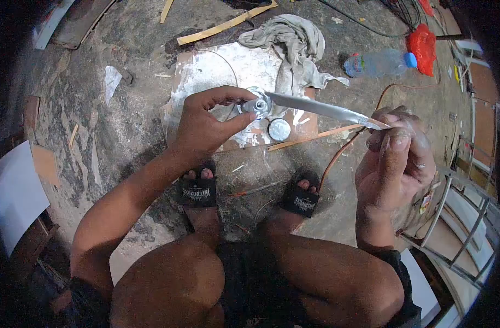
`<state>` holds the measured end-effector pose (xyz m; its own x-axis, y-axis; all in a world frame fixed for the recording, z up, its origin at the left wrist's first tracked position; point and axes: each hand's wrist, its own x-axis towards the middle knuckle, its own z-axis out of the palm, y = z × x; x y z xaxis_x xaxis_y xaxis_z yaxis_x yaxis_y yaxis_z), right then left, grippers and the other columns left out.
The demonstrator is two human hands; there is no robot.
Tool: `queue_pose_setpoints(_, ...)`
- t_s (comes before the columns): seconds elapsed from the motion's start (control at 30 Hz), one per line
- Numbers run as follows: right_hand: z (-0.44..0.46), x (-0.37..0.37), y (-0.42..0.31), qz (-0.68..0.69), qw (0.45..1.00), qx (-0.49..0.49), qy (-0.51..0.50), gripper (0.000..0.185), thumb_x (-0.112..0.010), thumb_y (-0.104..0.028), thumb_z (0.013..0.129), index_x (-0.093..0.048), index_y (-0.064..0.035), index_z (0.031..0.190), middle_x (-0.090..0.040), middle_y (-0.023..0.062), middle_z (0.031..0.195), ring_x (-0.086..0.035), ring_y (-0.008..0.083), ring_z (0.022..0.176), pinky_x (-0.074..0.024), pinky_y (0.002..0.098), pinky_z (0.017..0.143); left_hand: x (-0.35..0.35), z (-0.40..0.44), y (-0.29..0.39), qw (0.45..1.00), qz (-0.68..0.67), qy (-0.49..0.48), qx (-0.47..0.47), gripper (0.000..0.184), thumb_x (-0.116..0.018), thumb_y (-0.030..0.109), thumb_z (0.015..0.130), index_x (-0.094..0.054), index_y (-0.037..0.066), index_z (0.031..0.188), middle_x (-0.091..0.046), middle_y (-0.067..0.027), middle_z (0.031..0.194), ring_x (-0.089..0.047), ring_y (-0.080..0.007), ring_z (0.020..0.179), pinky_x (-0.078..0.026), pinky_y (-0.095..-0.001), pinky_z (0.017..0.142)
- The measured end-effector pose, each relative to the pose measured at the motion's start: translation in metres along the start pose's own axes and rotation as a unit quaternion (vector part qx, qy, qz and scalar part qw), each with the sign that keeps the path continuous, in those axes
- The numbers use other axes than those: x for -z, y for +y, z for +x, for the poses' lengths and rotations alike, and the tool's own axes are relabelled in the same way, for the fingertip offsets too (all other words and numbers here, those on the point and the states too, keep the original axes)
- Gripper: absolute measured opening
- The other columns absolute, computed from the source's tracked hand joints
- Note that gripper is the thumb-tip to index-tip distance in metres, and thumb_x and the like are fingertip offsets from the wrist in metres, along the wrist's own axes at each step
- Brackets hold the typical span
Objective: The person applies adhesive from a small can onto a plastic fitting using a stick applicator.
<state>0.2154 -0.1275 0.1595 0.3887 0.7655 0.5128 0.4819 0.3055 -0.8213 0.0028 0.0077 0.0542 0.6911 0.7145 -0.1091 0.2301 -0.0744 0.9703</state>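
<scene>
My left hand (214, 115) pinches a small silver round piece (256, 107) with a hole in its middle, like the neck of a tube, between thumb and fingers. From beside it a long flat silver-grey strip (321, 109) runs to the right. My right hand (395, 147) has its thumb and fingertips closed on the strip's narrow, brownish far end. Both hands are above a board (201, 74) smeared with white. A small round lid-like disc (279, 129) lies just below the silver piece. Whether the strip touches the silver piece, I cannot tell.
A crumpled grey cloth (285, 41) lies on the board's far side. A clear bottle with a blue cap (381, 63) and a red plastic bag (422, 49) are at the upper right. Wood strips (228, 23) and a cable (337, 156) cross the floor.
</scene>
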Motion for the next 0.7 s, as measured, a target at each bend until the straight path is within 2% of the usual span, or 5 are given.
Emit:
queue_pose_setpoints(0.1, 0.0005, -0.0043, -0.0048, 0.013, 1.0, -0.021, 0.007, 0.021, -0.062, -0.016, 0.095, -0.066, 0.0037, 0.099, -0.06, 0.0082, 0.083, -0.046, 0.0151, 0.071, -0.0374, 0.0283, 0.062, 0.0001, -0.0004, 0.0008, 1.0, -0.018, -0.003, 0.011, 0.025, -0.077, 0.009, 0.081, -0.073, 0.007, 0.105, -0.074, -0.0047, 0.101, -0.066, -0.0127, 0.093, -0.051, -0.0294, 0.088)
queue_pose_setpoints(0.23, 0.0006, -0.0054, -0.0033, 0.008, 1.0, -0.011, 0.016, 0.022, -0.063, -0.017, 0.095, -0.066, 0.0043, 0.099, -0.06, 0.0088, 0.083, -0.046, 0.0149, 0.071, -0.0367, 0.0272, 0.062, 0.0005, 0.0003, -0.0019, 1.0, -0.006, 0.002, -0.004, 0.024, -0.078, 0.011, 0.081, -0.073, 0.008, 0.104, -0.074, -0.0042, 0.101, -0.065, -0.0121, 0.093, -0.05, -0.0292, 0.088)
queue_pose_setpoints(0.4, 0.0015, 0.0019, -0.001, -0.014, 1.0, 0.018, -0.006, 0.01, -0.063, -0.007, 0.093, -0.065, 0.0013, 0.099, -0.069, 0.0154, 0.089, -0.06, 0.0154, 0.068, -0.0487, 0.0283, 0.062, 0.0003, 0.0004, -0.0008, 1.0, -0.001, 0.012, -0.004, 0.023, -0.078, 0.011, 0.081, -0.073, 0.008, 0.103, -0.074, -0.0042, 0.101, -0.065, -0.0119, 0.093, -0.049, -0.029, 0.089)
queue_pose_setpoints(0.63, 0.0021, 0.0015, -0.0009, -0.014, 0.999, 0.029, -0.008, 0.01, -0.063, -0.007, 0.093, -0.065, 0.0015, 0.098, -0.069, 0.0151, 0.088, -0.06, 0.0153, 0.066, -0.0483, 0.0286, 0.061, 0.0006, 0.0, 0.003, 1.0, -0.026, 0.009, 0.011, 0.024, -0.078, 0.01, 0.081, -0.073, 0.007, 0.104, -0.074, -0.005, 0.101, -0.065, -0.0117, 0.094, -0.05, -0.0285, 0.089)
queue_pose_setpoints(0.7, 0.0021, 0.0001, -0.0016, -0.008, 1.0, 0.027, -0.006, 0.014, -0.063, -0.011, 0.094, -0.066, 0.0021, 0.099, -0.067, 0.0139, 0.088, -0.056, 0.0153, 0.068, -0.0442, 0.0274, 0.06, 0.0005, -0.0002, 0.0047, 0.999, -0.036, 0.009, 0.011, 0.024, -0.078, 0.01, 0.081, -0.073, 0.007, 0.104, -0.074, -0.0051, 0.101, -0.065, -0.0119, 0.094, -0.049, -0.0282, 0.089)
